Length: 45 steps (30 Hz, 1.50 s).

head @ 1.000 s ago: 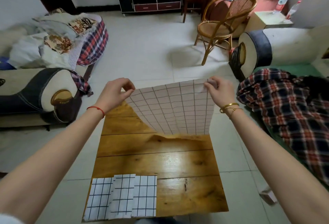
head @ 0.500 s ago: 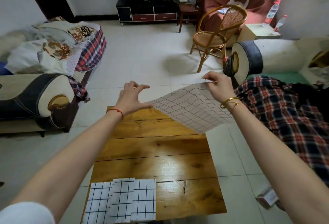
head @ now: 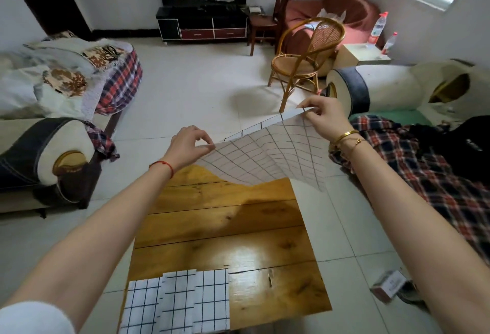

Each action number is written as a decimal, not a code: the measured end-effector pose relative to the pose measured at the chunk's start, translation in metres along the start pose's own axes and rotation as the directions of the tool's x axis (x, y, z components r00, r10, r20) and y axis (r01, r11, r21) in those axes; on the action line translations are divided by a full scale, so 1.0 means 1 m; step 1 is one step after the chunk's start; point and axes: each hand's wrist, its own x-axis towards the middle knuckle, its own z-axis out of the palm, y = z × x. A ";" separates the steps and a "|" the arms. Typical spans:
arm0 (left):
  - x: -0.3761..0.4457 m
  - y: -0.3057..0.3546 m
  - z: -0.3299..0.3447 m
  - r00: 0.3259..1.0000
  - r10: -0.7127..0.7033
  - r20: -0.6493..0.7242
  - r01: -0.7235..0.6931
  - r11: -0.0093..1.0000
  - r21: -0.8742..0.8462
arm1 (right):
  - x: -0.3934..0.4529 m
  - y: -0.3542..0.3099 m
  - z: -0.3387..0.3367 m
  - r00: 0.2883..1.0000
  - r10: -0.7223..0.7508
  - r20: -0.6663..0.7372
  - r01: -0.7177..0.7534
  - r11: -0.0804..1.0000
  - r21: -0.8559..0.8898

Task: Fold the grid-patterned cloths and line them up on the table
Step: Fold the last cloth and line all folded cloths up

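A grid-patterned cloth (head: 267,158) is being held up in the air above the far end of the wooden table (head: 225,230). One corner of it is being pinched between the thumb and the fingers of the left hand (head: 189,145), and another corner is being pinched in the same way by the right hand (head: 324,116), which is being kept higher and further away. Between the two hands the upper edge of the cloth is being stretched in a slanted line, while the rest is hanging down loosely, with its lower right part reaching past the right edge of the table, over the tiled floor (head: 191,89). The table is not being touched by the cloth as far as can be seen.

At the near left corner of the table, three folded cloths (head: 176,303) are lying flat in a row, side by side and slightly overlapping. A small box (head: 389,286) is lying on the floor to the right of the table.
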 end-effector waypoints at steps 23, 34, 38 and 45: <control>-0.069 -0.031 -0.092 0.967 0.039 0.251 0.053 0.935 -0.350 | -0.054 0.012 0.011 0.864 0.233 0.447 -0.297 0.952 0.078; -0.079 -0.054 -0.086 0.916 -0.083 0.393 0.270 0.852 -0.449 | -0.059 0.024 0.027 0.798 0.294 0.526 -0.407 0.907 0.109; -0.072 -0.066 -0.072 0.920 -0.127 0.370 0.300 0.835 -0.460 | -0.055 0.030 0.046 0.854 0.287 0.434 -0.359 0.929 0.091; -0.044 -0.093 -0.020 0.969 -0.208 0.133 0.245 0.879 -0.408 | -0.035 0.059 0.105 0.911 0.377 0.165 -0.386 0.922 0.028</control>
